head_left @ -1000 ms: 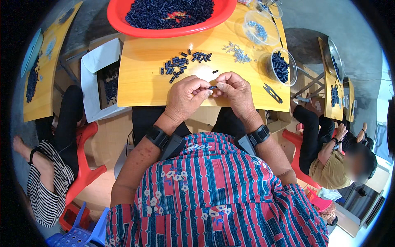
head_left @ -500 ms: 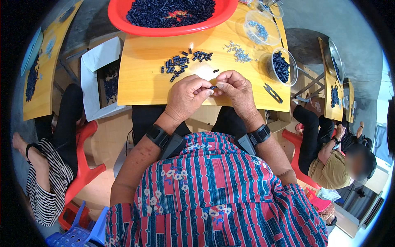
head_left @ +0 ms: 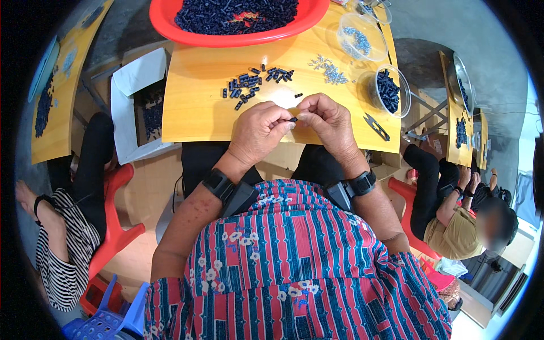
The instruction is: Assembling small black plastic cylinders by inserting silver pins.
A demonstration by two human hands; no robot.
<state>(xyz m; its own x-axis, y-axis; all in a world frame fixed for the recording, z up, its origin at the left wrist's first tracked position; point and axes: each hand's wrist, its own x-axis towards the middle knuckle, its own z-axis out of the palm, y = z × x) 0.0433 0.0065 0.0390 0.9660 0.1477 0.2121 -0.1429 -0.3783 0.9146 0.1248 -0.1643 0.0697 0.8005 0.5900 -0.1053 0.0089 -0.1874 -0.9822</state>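
Over the near edge of the yellow table, my left hand [head_left: 259, 130] pinches a small black plastic piece [head_left: 293, 119] between thumb and fingertips. My right hand [head_left: 327, 122] is right beside it, thumb and forefinger pressed together by the piece's end; anything between them is too small to make out. One loose black piece [head_left: 298, 96] lies just beyond my fingers. Farther left is a loose group of similar black pieces [head_left: 245, 83]. Small shiny metal parts [head_left: 330, 70] lie scattered to the right.
A red basin [head_left: 238, 39] full of black pieces stands at the back. At the right are a clear tub of black pieces [head_left: 387, 93], a clear tub of metal parts [head_left: 357, 41] and black thread snips [head_left: 376, 126]. Co-workers sit at tables on both sides; an open carton [head_left: 126, 113] stands left.
My right fingertips have shifted slightly away from the black piece, which stays in my left hand. At the right, a co-worker's hands have come up together.
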